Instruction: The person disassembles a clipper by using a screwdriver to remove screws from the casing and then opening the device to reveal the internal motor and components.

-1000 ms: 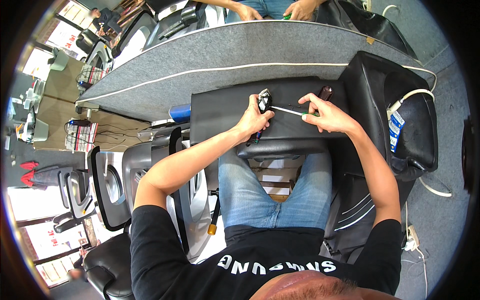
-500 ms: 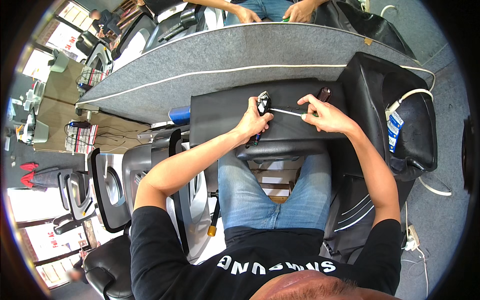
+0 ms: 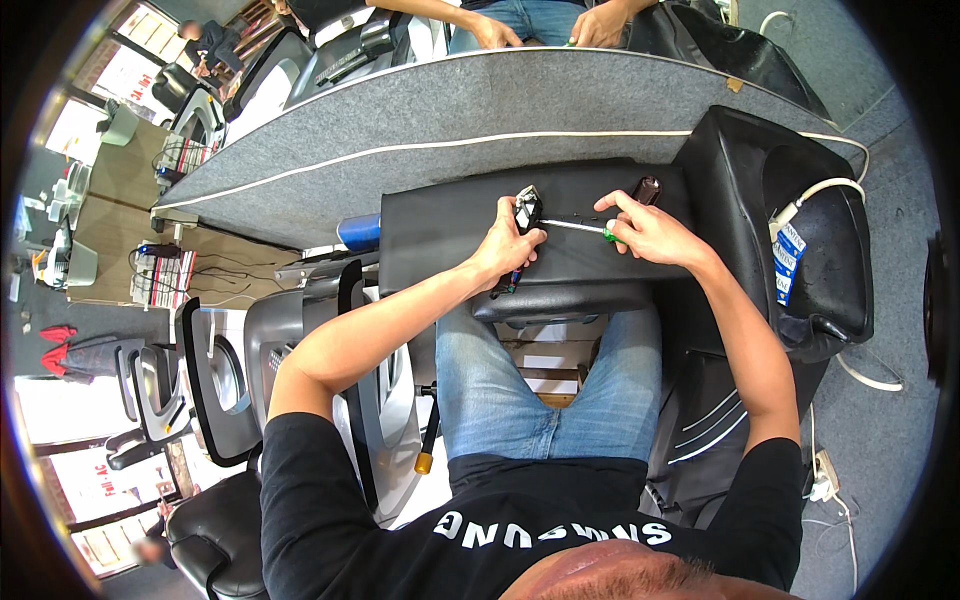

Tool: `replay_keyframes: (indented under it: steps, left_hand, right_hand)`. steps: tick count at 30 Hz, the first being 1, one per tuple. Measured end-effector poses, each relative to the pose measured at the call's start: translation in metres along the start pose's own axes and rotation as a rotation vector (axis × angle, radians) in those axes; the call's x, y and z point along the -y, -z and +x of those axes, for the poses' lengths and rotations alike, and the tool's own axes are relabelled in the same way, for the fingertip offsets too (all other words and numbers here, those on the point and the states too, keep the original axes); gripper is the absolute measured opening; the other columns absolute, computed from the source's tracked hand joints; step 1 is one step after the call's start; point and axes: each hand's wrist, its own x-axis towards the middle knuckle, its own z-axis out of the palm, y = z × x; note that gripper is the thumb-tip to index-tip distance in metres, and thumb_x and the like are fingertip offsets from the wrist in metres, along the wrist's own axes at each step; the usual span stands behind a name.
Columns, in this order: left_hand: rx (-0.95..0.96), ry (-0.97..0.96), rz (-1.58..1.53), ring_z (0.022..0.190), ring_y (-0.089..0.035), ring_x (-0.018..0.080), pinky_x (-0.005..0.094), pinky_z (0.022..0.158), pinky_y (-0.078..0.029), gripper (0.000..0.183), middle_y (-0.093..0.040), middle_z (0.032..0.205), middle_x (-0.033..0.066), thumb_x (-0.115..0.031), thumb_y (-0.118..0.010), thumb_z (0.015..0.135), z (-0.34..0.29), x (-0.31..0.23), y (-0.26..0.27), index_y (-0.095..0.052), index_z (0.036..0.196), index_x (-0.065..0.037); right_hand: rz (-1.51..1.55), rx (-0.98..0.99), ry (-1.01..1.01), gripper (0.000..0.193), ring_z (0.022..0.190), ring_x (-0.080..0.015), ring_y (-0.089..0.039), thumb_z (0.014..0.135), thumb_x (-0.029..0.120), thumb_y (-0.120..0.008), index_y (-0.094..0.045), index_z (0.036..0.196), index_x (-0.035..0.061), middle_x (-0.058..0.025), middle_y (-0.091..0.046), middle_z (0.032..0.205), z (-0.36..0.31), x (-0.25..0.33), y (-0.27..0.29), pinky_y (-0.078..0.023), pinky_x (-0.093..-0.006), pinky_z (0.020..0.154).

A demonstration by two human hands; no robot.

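My left hand point(image 3: 505, 248) is closed around a black hair clipper point(image 3: 527, 207) with a pale metallic head, held upright over a black padded surface point(image 3: 430, 230). Coloured wires or small parts show at its lower end, below my fingers. From the right, my right hand point(image 3: 650, 232) grips a screwdriver point(image 3: 575, 225) by its green handle, index finger stretched out. The shaft points left, and its tip meets the side of the clipper. Just beyond my right hand lies a glossy dark brown casing point(image 3: 648, 188). A few tiny dark bits are scattered near the shaft.
A black wash basin chair point(image 3: 720, 170) with a white hose and blue sachets point(image 3: 790, 262) stands at right. Ahead, a mirror point(image 3: 540, 25) rises behind a grey ledge point(image 3: 480, 110) with a white cable. A blue cylinder point(image 3: 358, 231) and salon chairs point(image 3: 275, 320) are at left.
The green screwdriver handle shows more plainly now, as my right hand's fingers have shifted slightly around it. My left hand and the clipper stay in place.
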Motion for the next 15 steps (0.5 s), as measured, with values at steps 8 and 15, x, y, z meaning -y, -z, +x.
replay_keyframes:
  steps: [8, 15]
  left_hand:
    - [-0.005, -0.005, -0.010, 0.074, -0.063, 0.0122, 0.0306, 0.067, -0.057, 0.061, -0.062, 0.095, 0.0051, -0.012, -0.072, 0.101, 0.002, 0.002, 0.000, -0.033, 0.147, -0.007]
    - [0.004, 0.003, 0.005, 0.074, -0.063, 0.0119, 0.0302, 0.066, -0.057, 0.062, -0.062, 0.095, 0.0054, -0.011, -0.072, 0.101, 0.002, 0.003, 0.002, -0.032, 0.148, -0.006]
  right_hand:
    - [0.007, 0.042, 0.068, 0.051, 0.062, -0.0152, -0.057, 0.104, 0.026, -0.070, -0.049, 0.146, 0.0061, -0.0063, -0.058, 0.087, -0.002, -0.004, 0.001, -0.050, -0.0359, 0.063]
    - [0.010, 0.038, -0.049, 0.044, 0.064, -0.0116, -0.056, 0.111, 0.027, -0.061, -0.049, 0.148, 0.0076, -0.0035, -0.064, 0.079, -0.005, 0.015, 0.001, -0.048, -0.0323, 0.064]
